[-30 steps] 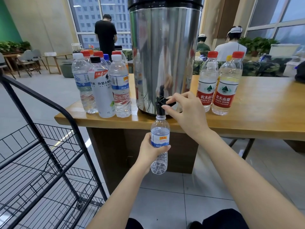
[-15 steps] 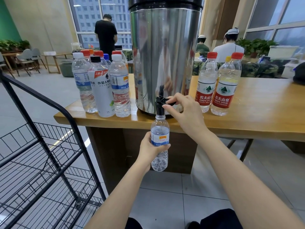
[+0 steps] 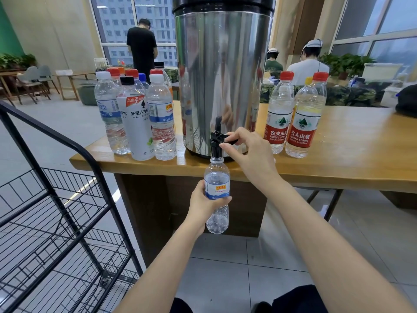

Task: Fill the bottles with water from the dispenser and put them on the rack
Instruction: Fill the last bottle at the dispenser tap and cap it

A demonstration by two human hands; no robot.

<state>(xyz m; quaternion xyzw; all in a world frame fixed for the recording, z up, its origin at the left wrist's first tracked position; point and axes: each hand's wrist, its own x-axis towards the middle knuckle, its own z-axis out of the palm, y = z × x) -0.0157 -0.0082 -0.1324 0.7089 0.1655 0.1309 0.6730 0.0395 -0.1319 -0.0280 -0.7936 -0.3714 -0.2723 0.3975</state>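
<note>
The left hand [image 3: 204,205] grips the small clear plastic bottle [image 3: 217,195] upright, mouth directly under the black tap lever [image 3: 222,139] of the steel dispenser [image 3: 222,82], pinched by the right hand [image 3: 250,154]

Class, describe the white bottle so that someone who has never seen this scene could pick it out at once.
Find the tall steel dispenser on the wooden table; a cluster of bottles stands to its left in view. In the front row, the middle one is the white bottle. Unlike its clear neighbours, its body is opaque white, topped by a black cap.
</note>
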